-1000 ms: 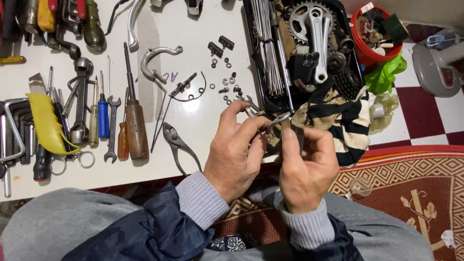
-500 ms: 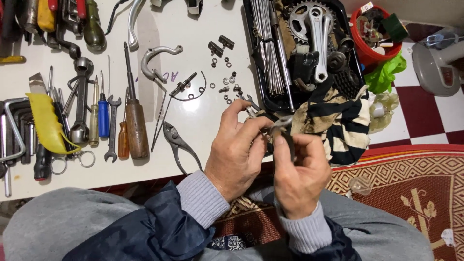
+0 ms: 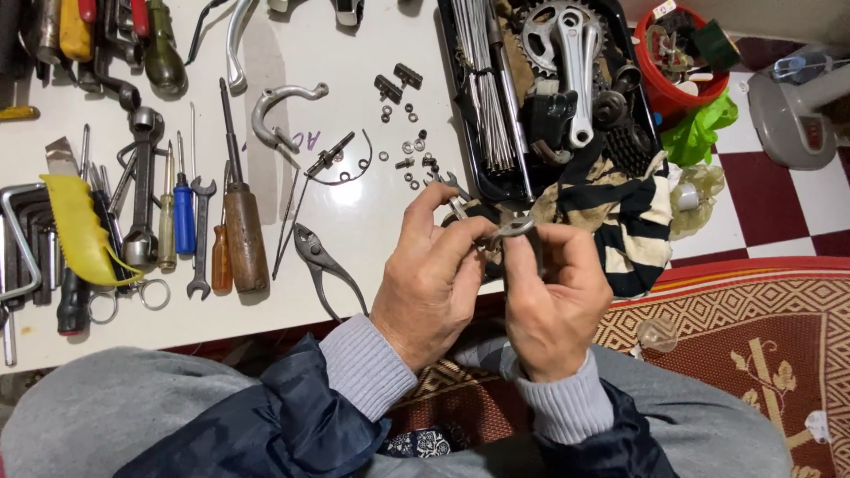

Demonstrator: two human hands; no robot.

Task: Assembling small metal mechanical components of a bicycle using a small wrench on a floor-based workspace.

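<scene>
- The left hand [image 3: 434, 283] is curled shut, and its fingers pinch a small metal part [image 3: 512, 228].
- The right hand [image 3: 553, 296] is curled shut too, and its fingertips hold the same small metal part from the other side.
- The small metal part is silver. It sits between the two hands, up in the air just above the near edge of the white surface [image 3: 354, 212].
- What kind of part it is cannot be told, because the fingers hide much of it.
- Pliers [image 3: 323, 265] lie on the surface just left of the left hand.
- A screwdriver with a brown wooden handle [image 3: 241, 232] lies further left, beside a small spanner [image 3: 200, 239] and a blue-handled screwdriver [image 3: 183, 212].
- Little nuts and washers [image 3: 409, 155] are spread on the surface, above the hands.
- A black tray [image 3: 460, 133] holds thin metal spokes [image 3: 485, 88] and a bike crank with a toothed ring [image 3: 567, 53].
- A striped cloth [image 3: 620, 221] lies just right of the hands.
- A red bucket [image 3: 660, 88] stands on the floor near the tray.
</scene>
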